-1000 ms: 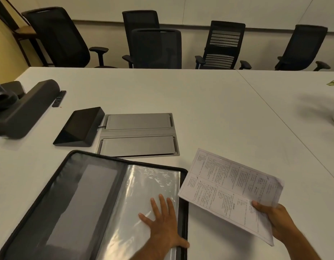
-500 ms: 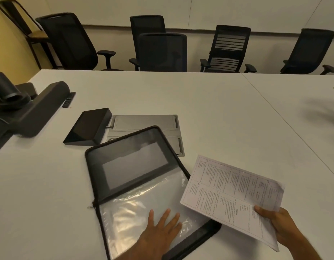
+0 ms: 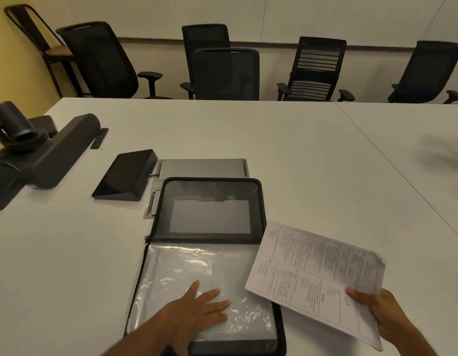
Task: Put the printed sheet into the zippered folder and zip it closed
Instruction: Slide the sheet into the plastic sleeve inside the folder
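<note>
The black zippered folder (image 3: 210, 214) lies unzipped and spread flat on the white table in front of me, its hinge running left to right. The far half is a dark mesh pocket; the near half shows clear plastic sleeves (image 3: 197, 265). My left hand (image 3: 197, 309) rests flat on those sleeves, fingers straight. To the right, my right hand (image 3: 377, 314) grips the printed sheet (image 3: 315, 273) at its near right corner. The sheet hangs tilted above the table, and its left corner overlaps the folder's right edge.
A black tablet stand (image 3: 125, 176) and a grey cable hatch (image 3: 202, 168) sit just beyond the folder. A long black speaker bar (image 3: 48, 155) with a camera (image 3: 14, 124) lies at the left. Several office chairs (image 3: 225, 73) line the far table edge (image 3: 197, 100).
The folder has turned under my left hand, from lying sideways at the left to lying squarely in front of me. The sheet has stayed in my right hand.
</note>
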Tool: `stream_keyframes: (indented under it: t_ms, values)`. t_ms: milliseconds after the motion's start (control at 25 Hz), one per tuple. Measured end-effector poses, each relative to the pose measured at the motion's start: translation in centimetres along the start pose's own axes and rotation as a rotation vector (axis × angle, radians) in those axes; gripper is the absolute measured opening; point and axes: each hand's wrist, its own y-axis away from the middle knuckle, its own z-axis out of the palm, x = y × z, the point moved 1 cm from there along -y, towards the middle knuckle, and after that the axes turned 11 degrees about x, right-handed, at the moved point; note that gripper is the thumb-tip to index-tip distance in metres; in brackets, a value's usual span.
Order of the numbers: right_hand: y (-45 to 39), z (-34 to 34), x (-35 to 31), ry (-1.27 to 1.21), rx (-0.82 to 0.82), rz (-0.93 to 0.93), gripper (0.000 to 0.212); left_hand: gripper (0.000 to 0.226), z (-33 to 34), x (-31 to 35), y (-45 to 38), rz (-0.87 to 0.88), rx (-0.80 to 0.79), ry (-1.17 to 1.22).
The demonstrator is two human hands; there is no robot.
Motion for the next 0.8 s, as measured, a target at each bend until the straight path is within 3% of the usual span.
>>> stream_keyframes:
  t_ms: [120, 240, 520, 720, 800]
  values:
    - [0.2, 0.1, 0.1, -0.001, 0.003, 0.004, 0.032, 0.086, -1.2, 2.8, -1.5, -0.199, 0.135, 0.161]
    - [0.5, -0.1, 0.1, -0.005, 0.019, 0.000, 0.031, 0.068, -1.0, 4.9, -3.5, -0.353, 0.207, 0.062]
    - [1.7, -1.3, -0.3, -0.044, 0.057, 0.014, 0.026, 0.033, 1.1, 5.1, -3.9, -0.356, 0.354, -0.046]
    - [2.5, -2.4, -0.2, -0.110, 0.108, 0.036, 0.032, 0.028, 0.1, 5.2, -3.6, -0.748, 0.679, 0.463]
    - [3.0, -2.6, -0.3, -0.131, 0.138, 0.036, 0.034, 0.024, -0.2, 5.5, -3.6, -0.873, 0.742, 0.559]
